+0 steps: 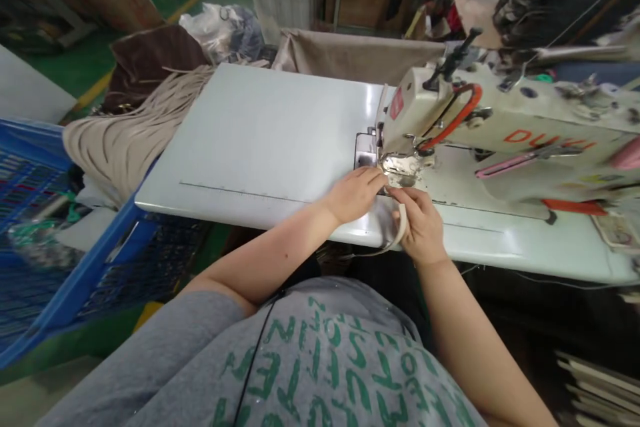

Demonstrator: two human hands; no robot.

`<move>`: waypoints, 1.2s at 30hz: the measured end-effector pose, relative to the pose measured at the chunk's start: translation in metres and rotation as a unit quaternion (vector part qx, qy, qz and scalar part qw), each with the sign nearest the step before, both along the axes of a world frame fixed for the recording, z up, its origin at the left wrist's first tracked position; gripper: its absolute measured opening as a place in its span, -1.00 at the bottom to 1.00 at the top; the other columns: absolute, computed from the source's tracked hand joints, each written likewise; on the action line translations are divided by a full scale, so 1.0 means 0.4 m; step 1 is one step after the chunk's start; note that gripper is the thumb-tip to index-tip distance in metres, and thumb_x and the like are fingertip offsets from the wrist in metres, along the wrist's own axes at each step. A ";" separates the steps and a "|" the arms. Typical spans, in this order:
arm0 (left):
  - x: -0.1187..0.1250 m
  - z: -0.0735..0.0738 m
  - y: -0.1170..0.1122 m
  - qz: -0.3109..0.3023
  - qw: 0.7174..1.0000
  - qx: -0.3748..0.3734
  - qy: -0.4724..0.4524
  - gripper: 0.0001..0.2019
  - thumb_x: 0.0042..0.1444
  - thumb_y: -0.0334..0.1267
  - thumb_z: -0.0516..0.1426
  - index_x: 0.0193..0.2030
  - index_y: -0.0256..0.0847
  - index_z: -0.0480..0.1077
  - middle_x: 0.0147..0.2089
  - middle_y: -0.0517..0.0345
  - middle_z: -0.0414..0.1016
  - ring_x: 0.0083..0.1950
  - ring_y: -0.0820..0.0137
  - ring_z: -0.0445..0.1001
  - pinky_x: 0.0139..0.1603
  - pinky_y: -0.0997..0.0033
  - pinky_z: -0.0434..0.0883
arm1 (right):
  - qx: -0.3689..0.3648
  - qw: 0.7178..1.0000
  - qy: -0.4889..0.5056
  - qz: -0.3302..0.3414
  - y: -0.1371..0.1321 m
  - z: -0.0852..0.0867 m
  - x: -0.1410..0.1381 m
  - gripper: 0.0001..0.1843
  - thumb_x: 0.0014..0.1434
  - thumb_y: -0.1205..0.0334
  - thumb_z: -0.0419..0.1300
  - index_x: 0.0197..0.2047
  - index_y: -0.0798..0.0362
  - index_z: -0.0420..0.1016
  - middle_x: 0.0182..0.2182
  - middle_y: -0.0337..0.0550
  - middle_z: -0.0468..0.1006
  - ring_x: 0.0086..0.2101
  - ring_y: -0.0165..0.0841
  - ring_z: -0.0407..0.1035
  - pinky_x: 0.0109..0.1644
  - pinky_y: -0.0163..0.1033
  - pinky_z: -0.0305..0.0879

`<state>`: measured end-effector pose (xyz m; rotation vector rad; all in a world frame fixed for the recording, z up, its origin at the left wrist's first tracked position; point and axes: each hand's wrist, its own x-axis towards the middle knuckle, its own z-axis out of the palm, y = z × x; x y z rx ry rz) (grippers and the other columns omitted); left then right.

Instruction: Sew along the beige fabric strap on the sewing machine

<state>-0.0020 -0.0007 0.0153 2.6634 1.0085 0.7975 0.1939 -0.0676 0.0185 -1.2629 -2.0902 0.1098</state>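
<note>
A beige fabric strap hangs in a loop from my right hand, its lower part trailing over the table's front edge. The fingers of that hand are closed on the strap just in front of the needle area. My left hand lies beside it, fingers bent and pressed together close to the presser foot. Whatever is under the left fingertips is hidden. The sewing machine has a cream body with an orange tube. Behind its needle a narrow beige strip runs away from me.
Many long beige straps drape over the left end of the white table. A blue plastic basket stands at the left. Pink-handled tweezers rest against the machine. A fabric-lined trough borders the table's far side.
</note>
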 end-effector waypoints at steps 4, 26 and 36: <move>-0.001 0.001 0.004 -0.013 0.998 -0.030 -0.052 -0.71 0.26 -0.55 -0.04 0.04 -0.27 0.33 0.12 -0.07 0.46 0.22 0.24 0.43 0.33 0.10 0.36 | 0.004 0.998 -0.063 -0.004 -0.006 -0.001 -0.003 -0.36 0.44 -0.15 -0.06 0.36 0.10 0.33 0.04 0.20 0.51 -0.04 -0.02 0.45 0.01 0.03 0.47; -0.021 0.006 -0.003 0.022 0.988 -0.058 -0.142 -0.66 0.19 -0.58 -0.04 0.04 -0.24 0.32 0.05 -0.04 0.45 0.16 0.26 0.44 0.28 0.15 0.42 | -0.095 0.991 0.073 -0.066 -0.028 0.017 -0.013 -0.58 0.32 -0.14 0.15 -0.16 0.08 0.54 -0.36 -0.02 0.52 -0.30 -0.14 0.37 -0.11 -0.03 0.33; -0.008 -0.018 -0.006 -0.009 0.999 -0.045 -0.026 -0.70 0.30 -0.41 0.06 0.16 -0.21 0.31 0.21 -0.05 0.45 0.24 0.24 0.45 0.31 0.14 0.42 | -0.371 0.791 0.485 0.042 -0.189 0.060 -0.113 -0.54 0.44 -0.08 0.01 0.07 0.05 0.55 -0.35 -0.05 0.66 -0.29 -0.18 0.56 -0.09 -0.06 0.48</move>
